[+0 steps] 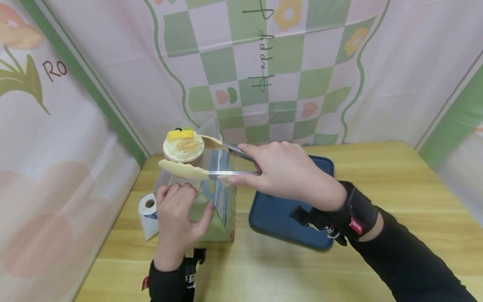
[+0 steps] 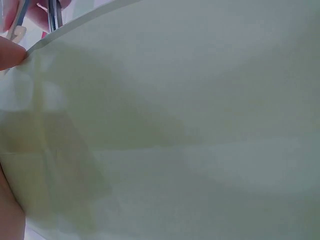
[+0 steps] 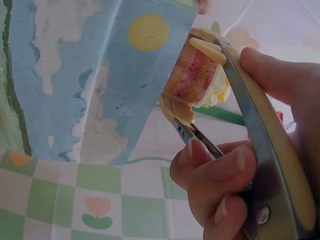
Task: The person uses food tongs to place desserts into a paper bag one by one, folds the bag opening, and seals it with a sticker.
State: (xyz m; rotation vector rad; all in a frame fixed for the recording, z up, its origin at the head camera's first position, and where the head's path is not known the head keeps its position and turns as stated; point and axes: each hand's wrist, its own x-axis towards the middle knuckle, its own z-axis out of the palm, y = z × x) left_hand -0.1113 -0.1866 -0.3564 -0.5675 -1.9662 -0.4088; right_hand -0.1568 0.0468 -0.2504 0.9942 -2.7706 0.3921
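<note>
My right hand point(image 1: 288, 170) grips a pair of metal tongs point(image 1: 235, 173) with cream-coloured tips. Between these tips sits a cup cake point(image 1: 184, 147) topped with white cream and yellow fruit pieces. In the right wrist view its clear cup point(image 3: 192, 75) shows reddish and tan layers. The cake is held over the top of a printed paper box point(image 1: 213, 228), which has a pale green near panel and a blue sky-painted side. My left hand point(image 1: 181, 214) holds the box's near upper edge, fingers bent over it. The pale green panel point(image 2: 175, 120) fills most of the left wrist view.
A dark blue tray point(image 1: 279, 218) lies on the wooden table point(image 1: 377, 188), partly under my right forearm. A roll of white labels point(image 1: 147, 205) stands left of the box. Printed cloth point(image 1: 249, 63) hangs behind and at the sides.
</note>
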